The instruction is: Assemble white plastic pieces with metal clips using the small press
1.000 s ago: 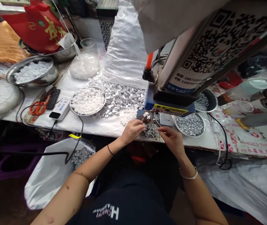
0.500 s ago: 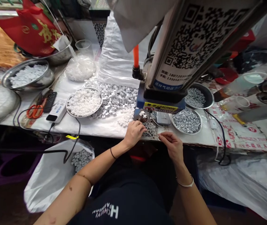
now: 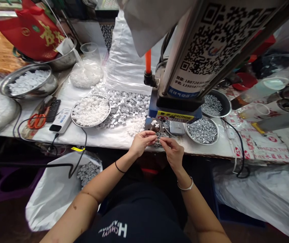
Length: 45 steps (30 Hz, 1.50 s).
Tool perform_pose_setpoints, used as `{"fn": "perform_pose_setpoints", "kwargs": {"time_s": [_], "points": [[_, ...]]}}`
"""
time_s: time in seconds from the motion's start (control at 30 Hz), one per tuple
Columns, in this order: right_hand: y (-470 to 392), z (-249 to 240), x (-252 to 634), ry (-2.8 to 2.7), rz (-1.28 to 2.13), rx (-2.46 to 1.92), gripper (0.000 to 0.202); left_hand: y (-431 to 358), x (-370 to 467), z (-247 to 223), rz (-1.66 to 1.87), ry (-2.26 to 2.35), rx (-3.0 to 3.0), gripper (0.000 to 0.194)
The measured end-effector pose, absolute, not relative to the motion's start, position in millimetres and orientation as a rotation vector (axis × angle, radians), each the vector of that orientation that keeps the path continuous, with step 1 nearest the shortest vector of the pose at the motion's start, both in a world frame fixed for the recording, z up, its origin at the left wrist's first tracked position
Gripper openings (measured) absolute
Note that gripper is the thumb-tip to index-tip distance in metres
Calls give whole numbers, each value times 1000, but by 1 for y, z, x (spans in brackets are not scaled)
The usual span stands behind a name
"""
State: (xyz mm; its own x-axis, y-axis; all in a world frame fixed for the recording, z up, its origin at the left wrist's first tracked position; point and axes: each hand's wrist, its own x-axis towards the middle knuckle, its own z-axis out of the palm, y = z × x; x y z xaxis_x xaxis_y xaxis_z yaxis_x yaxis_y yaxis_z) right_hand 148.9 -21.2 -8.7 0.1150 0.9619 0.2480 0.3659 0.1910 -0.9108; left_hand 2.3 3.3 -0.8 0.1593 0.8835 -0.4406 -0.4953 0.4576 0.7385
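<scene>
My left hand (image 3: 141, 143) and my right hand (image 3: 172, 152) meet fingertip to fingertip at the table's front edge, over a small pile of metal pins (image 3: 162, 137). Each hand is closed in a pinch; what sits between the fingertips is too small to name. Just behind them a white cross-shaped piece (image 3: 155, 124) rests on the fixture under the blue press head (image 3: 174, 113). Left of the fixture lie small white parts (image 3: 136, 126) and a heap of grey-white square pieces (image 3: 126, 105).
A bowl of white parts (image 3: 91, 110) stands left, a bowl of metal pins (image 3: 202, 131) right. Farther left are orange scissors (image 3: 37, 121) and a white power bank (image 3: 60, 121). An open white sack (image 3: 50, 192) hangs below the table edge.
My right hand has moved left and its fingertips now meet those of my left hand. My left hand has shifted slightly down and left.
</scene>
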Motion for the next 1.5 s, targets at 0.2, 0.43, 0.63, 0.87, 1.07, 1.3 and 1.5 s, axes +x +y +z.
{"fn": "perform_pose_setpoints", "kwargs": {"time_s": [0.2, 0.43, 0.63, 0.87, 1.07, 1.3, 1.5], "points": [[-18, -7, 143, -1602, 562, -1285, 10, -1, 5, 0, 967, 928, 257, 30], [-16, -5, 148, -1751, 421, -1267, 14, 6, -16, -8, 828, 961, 709, 33], [-23, -10, 149, -1282, 893, -1411, 19, 49, -87, -36, 890, 2019, 1764, 22], [-23, -9, 146, -1073, 1110, -1362, 23, 52, -105, -55, 661, 2182, 1820, 20], [-23, -1, 138, -1260, 1042, -1314, 16, 24, -78, -26, 1092, 1473, 981, 30], [-21, 9, 130, -1512, 946, -1200, 9, -13, -28, 6, 959, 901, 390, 30], [-22, 17, 134, -1786, 711, -1179, 10, -17, -16, 4, 904, 763, 214, 20]]}}
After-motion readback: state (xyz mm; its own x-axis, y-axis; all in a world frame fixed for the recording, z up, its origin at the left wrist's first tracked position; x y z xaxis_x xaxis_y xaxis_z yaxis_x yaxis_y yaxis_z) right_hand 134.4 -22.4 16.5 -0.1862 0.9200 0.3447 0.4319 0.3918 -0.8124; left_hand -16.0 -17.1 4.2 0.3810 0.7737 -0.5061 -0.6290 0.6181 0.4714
